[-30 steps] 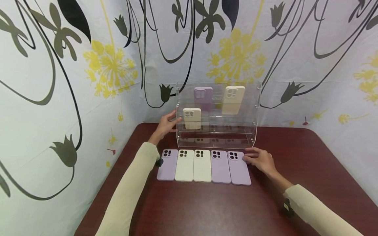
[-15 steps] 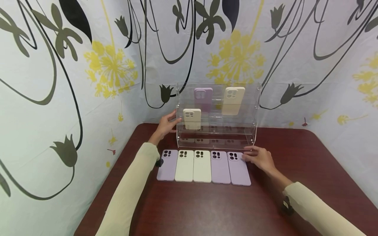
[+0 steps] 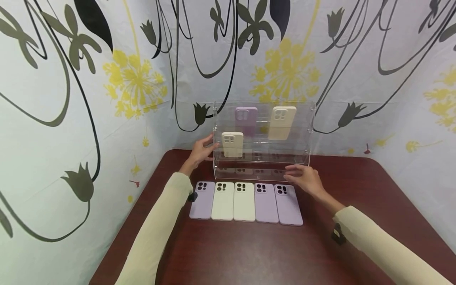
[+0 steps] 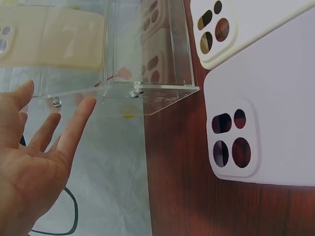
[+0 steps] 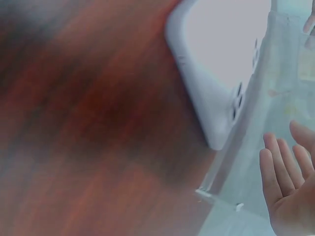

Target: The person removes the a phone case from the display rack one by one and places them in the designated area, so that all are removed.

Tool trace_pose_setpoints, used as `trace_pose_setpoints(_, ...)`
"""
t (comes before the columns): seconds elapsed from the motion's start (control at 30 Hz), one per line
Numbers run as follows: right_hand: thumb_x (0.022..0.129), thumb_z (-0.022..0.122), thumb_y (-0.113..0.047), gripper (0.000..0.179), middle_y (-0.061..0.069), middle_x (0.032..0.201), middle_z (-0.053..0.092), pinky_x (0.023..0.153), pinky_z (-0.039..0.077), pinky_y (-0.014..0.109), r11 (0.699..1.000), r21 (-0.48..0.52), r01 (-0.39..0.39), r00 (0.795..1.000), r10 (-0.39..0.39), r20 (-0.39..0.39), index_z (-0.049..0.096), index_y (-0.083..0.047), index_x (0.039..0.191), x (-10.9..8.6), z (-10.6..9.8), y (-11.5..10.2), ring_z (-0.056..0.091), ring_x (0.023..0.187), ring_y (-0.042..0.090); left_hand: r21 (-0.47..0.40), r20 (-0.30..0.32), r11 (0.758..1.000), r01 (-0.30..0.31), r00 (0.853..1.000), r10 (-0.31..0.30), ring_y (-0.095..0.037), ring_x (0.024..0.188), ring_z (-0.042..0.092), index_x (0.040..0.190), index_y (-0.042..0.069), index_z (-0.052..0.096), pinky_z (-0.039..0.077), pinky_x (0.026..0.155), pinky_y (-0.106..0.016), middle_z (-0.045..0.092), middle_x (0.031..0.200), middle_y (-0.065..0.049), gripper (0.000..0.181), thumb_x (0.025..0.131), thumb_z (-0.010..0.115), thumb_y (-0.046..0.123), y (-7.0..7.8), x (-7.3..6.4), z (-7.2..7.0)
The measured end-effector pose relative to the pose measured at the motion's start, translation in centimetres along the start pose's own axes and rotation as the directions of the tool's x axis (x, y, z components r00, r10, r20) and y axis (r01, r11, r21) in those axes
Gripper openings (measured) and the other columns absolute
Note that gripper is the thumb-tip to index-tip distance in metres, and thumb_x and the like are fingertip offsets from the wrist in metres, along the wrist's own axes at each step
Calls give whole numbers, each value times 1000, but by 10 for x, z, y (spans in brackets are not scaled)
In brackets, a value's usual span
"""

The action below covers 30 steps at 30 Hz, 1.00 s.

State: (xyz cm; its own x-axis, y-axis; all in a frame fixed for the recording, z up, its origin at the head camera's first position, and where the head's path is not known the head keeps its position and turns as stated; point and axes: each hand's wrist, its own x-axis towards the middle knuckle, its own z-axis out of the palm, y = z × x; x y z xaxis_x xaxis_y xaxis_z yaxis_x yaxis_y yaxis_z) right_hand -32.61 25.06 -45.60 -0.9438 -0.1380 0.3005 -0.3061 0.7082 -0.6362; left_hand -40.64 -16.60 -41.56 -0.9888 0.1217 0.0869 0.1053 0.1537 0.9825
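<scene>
A clear acrylic tiered rack (image 3: 309,136) stands at the back of the table. My left hand (image 3: 201,150) touches its left side panel, fingers extended and spread in the left wrist view. My right hand (image 3: 305,180) is at the rack's lower right front with straight, relaxed fingers and nothing in them. Just below it lies the rightmost lavender phone case (image 3: 289,208) of a row that also has a lavender (image 3: 266,208), two cream (image 3: 244,206) and another lavender case (image 3: 202,206). On the rack stand a purple case (image 3: 246,118), a tall cream case (image 3: 282,122) and a lower cream case (image 3: 232,145).
The dark red wooden table (image 3: 228,253) extends in front of the row and to both sides. A patterned curtain (image 3: 192,87) hangs right behind the rack and along the left and right.
My right hand has moved left and up, off the corner of the rightmost lavender case toward the rack's lower front. The left hand and the cases have stayed in place.
</scene>
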Motion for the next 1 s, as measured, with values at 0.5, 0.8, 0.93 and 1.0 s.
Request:
trace_pose_setpoints(0.5, 91, 84, -20, 33, 11, 102, 79, 62, 59, 16, 995, 65, 73, 997, -72, -17, 76, -5, 119, 31, 12, -41, 78, 92, 29, 17, -26, 999, -34, 999, 34, -41, 135, 55, 161, 17, 40, 62, 89, -59, 45, 157, -23, 67, 102, 70, 21, 2, -1, 2)
trace_pose_setpoints(0.8, 90, 83, -10, 31, 16, 104, 78, 69, 61, 15, 978, 139, 154, 988, -153, -21, 75, -2, 119, 50, 22, -63, 77, 95, 33, 28, -48, 999, -24, 999, 25, -38, 131, 60, 160, 21, 42, 63, 87, -56, 47, 157, -20, 65, 102, 71, 23, -1, -1, 2)
trace_pose_setpoints(0.93, 91, 83, -12, 34, 15, 108, 78, 80, 66, 31, 976, 131, 173, 985, -173, -11, 74, -2, 122, 58, 25, -72, 77, 97, 32, 36, -52, 999, -23, 998, 25, -38, 130, 61, 160, 22, 43, 65, 84, -53, 49, 156, -19, 64, 102, 71, 22, -1, 0, 2)
trace_pose_setpoints(1.0, 91, 83, -13, 36, 15, 110, 78, 82, 66, 41, 977, 123, 173, 985, -173, -13, 73, -2, 124, 61, 26, -75, 77, 98, 32, 36, -52, 999, -25, 998, 27, -38, 130, 60, 160, 22, 43, 65, 85, -53, 49, 156, -19, 64, 102, 70, 21, -1, 0, 2)
